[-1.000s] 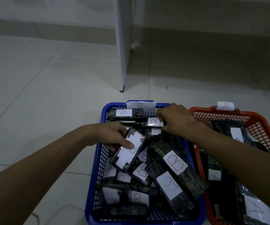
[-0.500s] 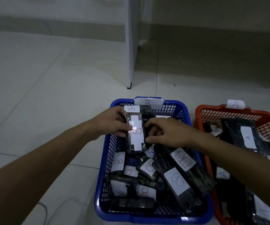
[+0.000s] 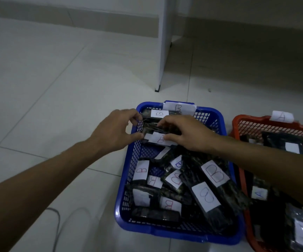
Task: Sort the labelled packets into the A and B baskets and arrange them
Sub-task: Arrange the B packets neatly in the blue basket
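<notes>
Here the red basket [image 3: 274, 124] at the right of the frame is cut off by the edge, its dark A packets partly hidden under the right forearm. The blue basket [image 3: 218, 117] at lower centre sits on the tiled floor [image 3: 56, 88], crowded with B-labelled packets. At its far end both hands pinch one packet [image 3: 156, 138] lying crosswise: left hand [image 3: 114, 131] on its left end, right hand [image 3: 187, 131] covering its right half. A white panel [image 3: 163, 42] stands upper centre.

The orange basket [image 3: 267, 122] seems cut off at right.
</notes>
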A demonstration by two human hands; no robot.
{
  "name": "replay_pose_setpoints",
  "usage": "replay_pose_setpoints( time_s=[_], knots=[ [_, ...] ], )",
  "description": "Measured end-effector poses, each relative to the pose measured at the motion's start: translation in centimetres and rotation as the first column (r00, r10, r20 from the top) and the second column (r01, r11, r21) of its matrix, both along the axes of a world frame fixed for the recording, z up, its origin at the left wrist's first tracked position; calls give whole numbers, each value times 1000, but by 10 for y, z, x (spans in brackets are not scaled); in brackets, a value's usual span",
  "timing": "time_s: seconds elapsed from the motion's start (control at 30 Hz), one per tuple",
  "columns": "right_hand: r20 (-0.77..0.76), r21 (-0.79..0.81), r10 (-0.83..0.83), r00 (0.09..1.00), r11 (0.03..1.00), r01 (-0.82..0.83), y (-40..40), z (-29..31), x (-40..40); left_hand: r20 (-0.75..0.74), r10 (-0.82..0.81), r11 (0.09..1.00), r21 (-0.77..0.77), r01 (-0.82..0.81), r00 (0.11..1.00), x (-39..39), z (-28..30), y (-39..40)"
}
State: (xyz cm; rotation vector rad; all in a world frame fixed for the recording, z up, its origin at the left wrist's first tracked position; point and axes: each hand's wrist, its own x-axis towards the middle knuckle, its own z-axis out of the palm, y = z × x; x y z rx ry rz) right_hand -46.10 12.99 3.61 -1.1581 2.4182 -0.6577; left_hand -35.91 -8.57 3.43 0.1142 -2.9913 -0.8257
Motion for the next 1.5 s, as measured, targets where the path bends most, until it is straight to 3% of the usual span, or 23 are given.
replay_pose_setpoints(
  time_s=[0.1, 0.17, 0.33, 0.43, 0.53, 0.67, 0.7, 0.77, 0.8, 0.87, 1.0, 1.1, 1.2, 1.37, 1.5],
  knots=[
    [-135, 15, 34, 990, 999, -32, -9, -1, -4, -114, 30, 996, -78, -39, 993, 4, -1, 2],
    [-127, 56, 45, 991, 998, -38, -5, 0, -11, -116, 8, 993, -115, -22, 993, 3, -1, 11],
    [-31, 98, -96, 995, 990, 99, 31, -1, -24, 304, -142, 965, -168, 200, 942, -3, -20, 58],
    [-14, 37, -203, 979, 978, 203, 44, -4, -24, 347, -70, 951, -259, 168, 935, -12, -37, 70],
    [14, -31, -281, 960, 959, 281, 51, -2, -25, 313, 32, 998, -66, -12, 949, -23, -38, 70],
    [74, -102, -311, 947, 943, 318, 54, 4, -22, 274, 149, 961, 189, -204, 950, -27, -29, 67],
    [89, -118, -313, 946, 939, 322, 52, 4, -21, 294, 150, 924, 298, -240, 944, -26, -28, 64],
    [147, -142, -322, 935, 929, 342, 46, 2, -17, 389, 107, 752, 571, -330, 915, -25, -26, 60],
    [180, -143, -320, 930, 927, 347, 42, 1, -16, 410, 90, 684, 637, -355, 908, -25, -25, 59],
    [237, -138, -320, 917, 924, 358, 36, 0, -14, 372, 85, 729, 609, -312, 924, -27, -27, 62],
    [299, -133, -350, 888, 906, 402, 41, -2, -12, 232, 114, 940, 290, -181, 966, -32, -36, 70],
    [280, -148, -385, 880, 888, 435, 46, -4, -6, 184, 112, 971, 188, -147, 977, -28, -31, 65],
    [139, -133, -368, 919, 913, 385, 45, -2, -3, 61, 73, 986, 148, -81, 995, -20, -3, 45],
    [-30, 99, -184, 982, 977, 186, 16, -5, 1, -50, 137, 944, 310, -115, 989, -14, 28, -3],
    [-53, 225, -42, 998, 973, 53, -9, -19, 10, 21, 157, 836, 529, -145, 987, -9, 23, -13]
  ],
)
